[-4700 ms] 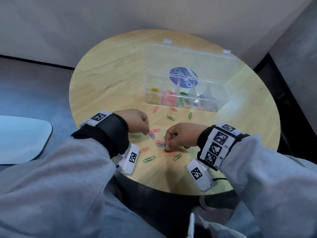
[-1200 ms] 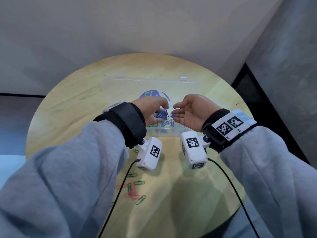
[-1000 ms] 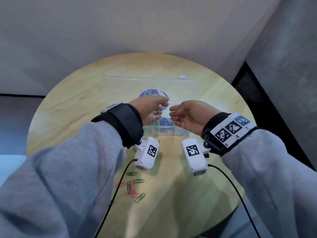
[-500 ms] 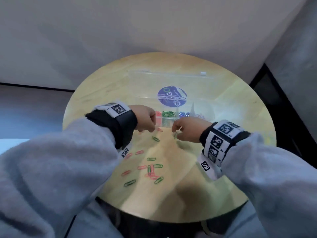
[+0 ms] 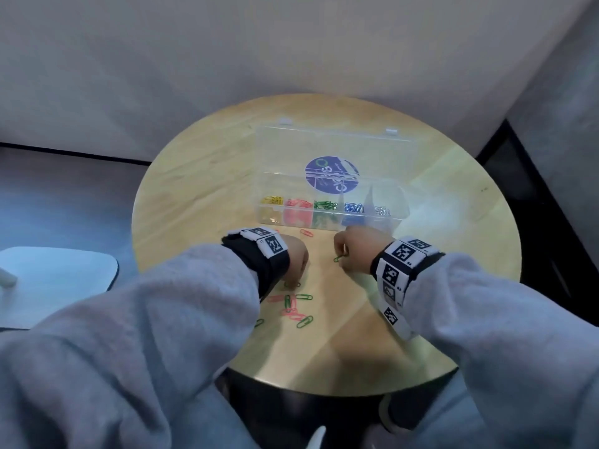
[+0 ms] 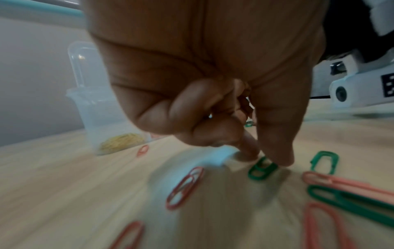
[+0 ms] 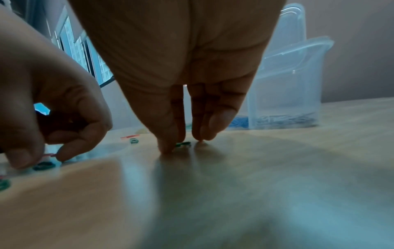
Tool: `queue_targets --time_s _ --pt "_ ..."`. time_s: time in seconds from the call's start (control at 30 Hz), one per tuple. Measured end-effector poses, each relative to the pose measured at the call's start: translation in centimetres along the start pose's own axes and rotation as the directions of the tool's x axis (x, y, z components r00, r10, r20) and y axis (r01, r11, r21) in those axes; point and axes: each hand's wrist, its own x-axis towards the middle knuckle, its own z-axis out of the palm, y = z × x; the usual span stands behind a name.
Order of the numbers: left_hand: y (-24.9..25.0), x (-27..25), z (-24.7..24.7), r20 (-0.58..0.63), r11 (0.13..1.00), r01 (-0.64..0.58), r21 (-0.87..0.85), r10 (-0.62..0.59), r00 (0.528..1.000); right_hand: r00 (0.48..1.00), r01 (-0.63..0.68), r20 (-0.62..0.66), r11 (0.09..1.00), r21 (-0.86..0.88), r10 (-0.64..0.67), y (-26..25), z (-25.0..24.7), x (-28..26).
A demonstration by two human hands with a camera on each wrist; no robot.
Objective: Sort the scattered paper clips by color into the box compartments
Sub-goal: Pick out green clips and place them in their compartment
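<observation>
The clear compartment box [image 5: 330, 218] stands open at the back of the round table, with yellow, red, green, blue and silver clips in separate compartments. Loose red and green paper clips [image 5: 293, 307] lie in front of it. My left hand [image 5: 293, 282] [image 6: 264, 160] is down on the table, thumb and forefinger pinching a green clip [image 6: 262, 169]. My right hand [image 5: 340, 257] [image 7: 184, 143] stands on its fingertips to the right and pinches another green clip [image 7: 183, 144] [image 5: 338, 258] between thumb and fingers.
A red clip [image 5: 306, 233] lies just in front of the box. More red clips [image 6: 184, 187] lie left of my left hand. The table edge [image 5: 324, 392] is close to my body, and a pale seat [image 5: 55, 280] stands to the left.
Both hands came back from over the box and dropped to the table. Since half a second ago the left hand has moved nearer, onto the loose clips, and each hand has reached a green clip.
</observation>
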Motion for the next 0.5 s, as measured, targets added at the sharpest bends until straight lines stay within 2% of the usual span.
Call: queue_targets --time_s 0.17,0.23,0.33,0.4,0.5 --pt "0.1 0.0 0.4 0.01 0.999 0.041 0.005 -0.041 0.999 1.0 0.025 -0.006 0.997 0.074 -0.025 -0.7 0.2 -0.1" --pt "0.1 -0.3 0.4 0.022 0.999 0.05 -0.017 -0.05 0.999 1.0 0.01 0.027 0.996 0.092 -0.013 -0.8 0.3 -0.1" --pt "-0.6 -0.8 0.2 -0.015 0.978 0.058 -0.199 -0.062 0.998 0.996 -0.038 0.078 0.996 0.087 0.031 -0.7 0.5 -0.2" --pt "-1.7 -1.0 0.3 -0.026 0.882 0.041 -0.47 -0.06 0.998 0.993 -0.071 0.099 0.992 0.104 0.061 -0.4 0.7 -0.5" --pt "-3.2 -1.6 0.4 -0.03 0.601 0.009 -0.799 -0.055 0.998 0.991 -0.088 0.114 0.985 0.147 0.072 -0.1 0.8 -1.4"
